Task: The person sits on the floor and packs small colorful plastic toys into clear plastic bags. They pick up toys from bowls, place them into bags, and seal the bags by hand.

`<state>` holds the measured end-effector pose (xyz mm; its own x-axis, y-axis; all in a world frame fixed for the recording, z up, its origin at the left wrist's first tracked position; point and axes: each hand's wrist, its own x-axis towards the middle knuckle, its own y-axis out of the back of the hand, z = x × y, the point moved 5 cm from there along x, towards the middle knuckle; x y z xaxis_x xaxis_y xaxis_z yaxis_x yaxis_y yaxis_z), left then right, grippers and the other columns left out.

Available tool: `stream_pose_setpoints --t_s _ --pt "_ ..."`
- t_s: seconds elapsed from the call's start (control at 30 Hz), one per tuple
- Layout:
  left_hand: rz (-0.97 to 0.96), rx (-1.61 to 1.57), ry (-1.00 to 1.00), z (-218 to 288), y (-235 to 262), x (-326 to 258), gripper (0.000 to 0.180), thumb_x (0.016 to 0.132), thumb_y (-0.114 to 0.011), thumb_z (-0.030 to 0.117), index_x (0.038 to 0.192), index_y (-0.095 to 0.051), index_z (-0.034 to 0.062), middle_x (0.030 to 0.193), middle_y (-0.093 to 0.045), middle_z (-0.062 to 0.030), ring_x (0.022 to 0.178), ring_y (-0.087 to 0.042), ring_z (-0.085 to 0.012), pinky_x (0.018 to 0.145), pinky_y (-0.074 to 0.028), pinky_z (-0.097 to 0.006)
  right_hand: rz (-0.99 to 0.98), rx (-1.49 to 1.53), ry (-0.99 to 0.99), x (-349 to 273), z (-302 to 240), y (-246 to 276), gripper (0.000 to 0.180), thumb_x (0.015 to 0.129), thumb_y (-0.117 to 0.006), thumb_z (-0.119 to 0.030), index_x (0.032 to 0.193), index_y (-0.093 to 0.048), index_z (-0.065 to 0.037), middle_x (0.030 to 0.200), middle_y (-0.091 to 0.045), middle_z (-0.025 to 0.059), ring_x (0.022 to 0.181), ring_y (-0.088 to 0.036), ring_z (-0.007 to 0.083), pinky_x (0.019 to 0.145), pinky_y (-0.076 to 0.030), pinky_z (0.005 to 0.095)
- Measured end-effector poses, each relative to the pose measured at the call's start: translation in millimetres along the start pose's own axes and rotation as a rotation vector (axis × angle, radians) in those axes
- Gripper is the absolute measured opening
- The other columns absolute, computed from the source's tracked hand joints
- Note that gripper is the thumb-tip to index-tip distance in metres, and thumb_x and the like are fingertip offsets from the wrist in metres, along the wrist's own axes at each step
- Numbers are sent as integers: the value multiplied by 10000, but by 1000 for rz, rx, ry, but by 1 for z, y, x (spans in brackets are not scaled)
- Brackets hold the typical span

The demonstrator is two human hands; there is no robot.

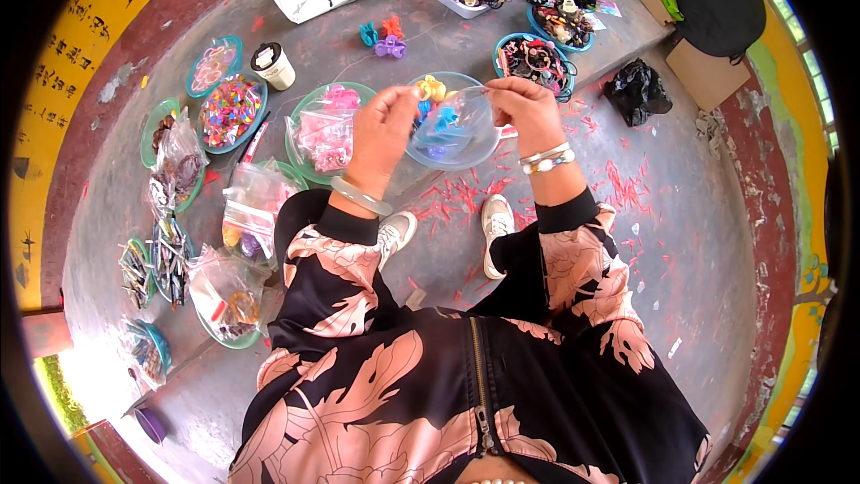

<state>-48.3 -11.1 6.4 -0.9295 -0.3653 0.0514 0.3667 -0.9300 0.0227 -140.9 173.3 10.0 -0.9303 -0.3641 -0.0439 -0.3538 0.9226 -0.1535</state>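
Clear plastic, a small transparent bag [455, 125], is held up between two raised hands above a grey concrete floor [681, 215]. The left hand [383, 130] is closed on the bag's left edge, thumb and fingertips pinched together; the right hand [524, 108] is pinched on the bag's upper right edge. Blue hair clips [441, 118] can be made out through the plastic, and a yellow claw clip [434, 87] is seen at the bag's top, though whether it is inside or behind the bag cannot be told. A pale jade-coloured bangle [360, 196] is worn on the left wrist and beaded bracelets [548, 159] on the right. Sleeves of a black jacket with pink leaf print [376, 376] fill the lower part of the view, and two light sneakers [495, 231] are partly hidden by the arms. To the left, green plates [305, 108] of pink and multicoloured clips are laid out, several covered by crumpled clear bags so their contents are blurred. Loose clips in teal, orange and purple [383, 36] lie beyond the hands. Blue bowls of dark hair ties [535, 58] sit at the upper right, too small to be sorted out. A black plastic bag [638, 90] lies near them, and red scraps [466, 193] are scattered on the floor. A white lidded cup [271, 64] stands at the upper left.
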Motion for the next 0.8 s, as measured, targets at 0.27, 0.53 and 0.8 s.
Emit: stream_pose_setpoints --t_s 0.27,0.53,0.8 --pt "-518 -90 47 -5 -35 -14 759 654 -683 162 1310 -328 17 1309 -380 -107 1212 -363 -182 1001 -277 -338 -73 499 -233 6 13 11 139 762 -578 -42 891 -608 3 642 -557 10 542 -497 83 490 -392 224" --pt "-431 25 164 -55 -61 -8 563 688 -677 70 1205 -460 10 1020 -576 -46 869 -538 -121 722 -448 -250 -108 672 -303 0 7 -4 153 769 -616 -94 904 -584 -30 684 -577 12 586 -529 104 517 -399 218" --pt "-253 -828 455 -34 -46 -10 272 811 -616 108 1068 -543 52 966 -600 -44 844 -593 -143 705 -507 -285 21 168 -50 5 -14 24 409 820 -609 -277 1139 -522 -37 971 -609 58 900 -564 164 716 -423 278"
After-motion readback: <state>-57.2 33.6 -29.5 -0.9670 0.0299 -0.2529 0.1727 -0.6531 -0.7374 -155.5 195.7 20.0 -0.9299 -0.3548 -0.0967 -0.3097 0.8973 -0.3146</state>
